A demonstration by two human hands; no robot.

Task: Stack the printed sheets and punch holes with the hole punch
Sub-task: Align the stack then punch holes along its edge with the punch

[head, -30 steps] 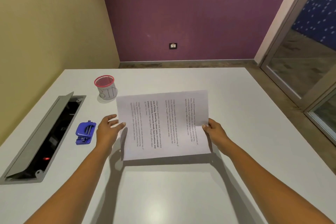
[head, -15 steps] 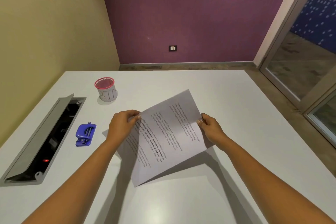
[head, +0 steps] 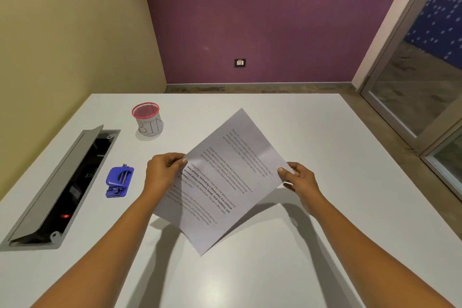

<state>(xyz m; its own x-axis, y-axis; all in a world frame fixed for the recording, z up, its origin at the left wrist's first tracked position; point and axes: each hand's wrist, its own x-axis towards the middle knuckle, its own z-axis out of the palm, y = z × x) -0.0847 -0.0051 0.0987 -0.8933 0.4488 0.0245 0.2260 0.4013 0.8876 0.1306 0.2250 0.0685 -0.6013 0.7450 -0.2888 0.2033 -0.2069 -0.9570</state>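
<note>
I hold the printed sheets (head: 232, 177) lifted off the white table (head: 325, 132), turned diagonally with one corner pointing toward me. My left hand (head: 162, 172) pinches their left edge and my right hand (head: 298, 179) pinches the right edge. A second sheet peeks out slightly offset behind the front one at the lower left. The blue hole punch (head: 118, 181) lies flat on the table, left of my left hand and apart from it.
A small cup with a pink rim and "BIN" written on it (head: 148, 120) stands at the back left. An open grey cable tray (head: 60, 190) is recessed along the table's left side. A glass door (head: 425, 82) is on the right.
The sheets went from lying level in front of me to being lifted and turned diagonally. My left hand closed on the left edge; both hands rose a little.
</note>
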